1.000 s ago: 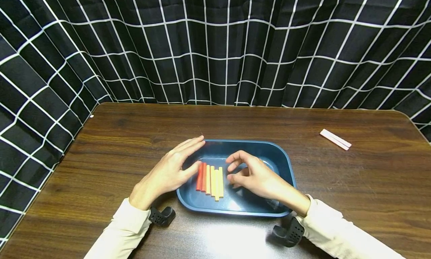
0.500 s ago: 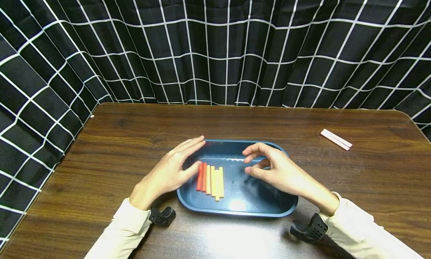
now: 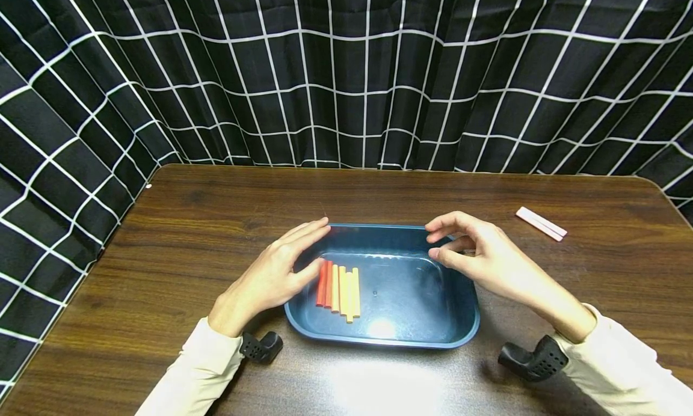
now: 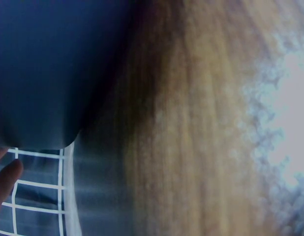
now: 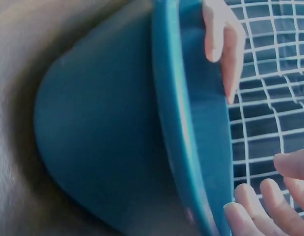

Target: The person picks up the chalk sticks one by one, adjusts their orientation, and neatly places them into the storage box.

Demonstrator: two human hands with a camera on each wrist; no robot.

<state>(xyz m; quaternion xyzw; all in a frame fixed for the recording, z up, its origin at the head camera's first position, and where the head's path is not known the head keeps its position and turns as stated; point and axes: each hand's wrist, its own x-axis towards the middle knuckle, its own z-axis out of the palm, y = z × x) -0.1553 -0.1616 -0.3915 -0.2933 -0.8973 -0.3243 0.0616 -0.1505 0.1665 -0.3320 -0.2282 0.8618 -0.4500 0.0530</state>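
Note:
A blue tray (image 3: 379,345) stands on the wooden table in the head view. Side by side in its left half lie red sticks (image 3: 324,284) and several pale yellow sticks (image 3: 345,293). My left hand (image 3: 273,272) rests at the tray's left rim, fingers extended along it and thumb over the inside near the red sticks. Above the right end of the tray hovers my right hand (image 3: 482,253), fingers loosely bent with nothing between them. From the right wrist, the tray's outer wall (image 5: 103,123) fills the middle, and right-hand fingertips (image 5: 240,211) show at the lower right.
Two pale pink strips (image 3: 541,223) lie together on the table (image 3: 595,284) to the right, beyond the tray. Behind the table hangs a black curtain (image 3: 346,73) with a white grid. A small white bit (image 3: 148,186) sits at the far left edge.
My right hand has moved from beside the yellow sticks rightward and slightly away, to above the tray's right end. The left hand and the sticks have stayed in place.

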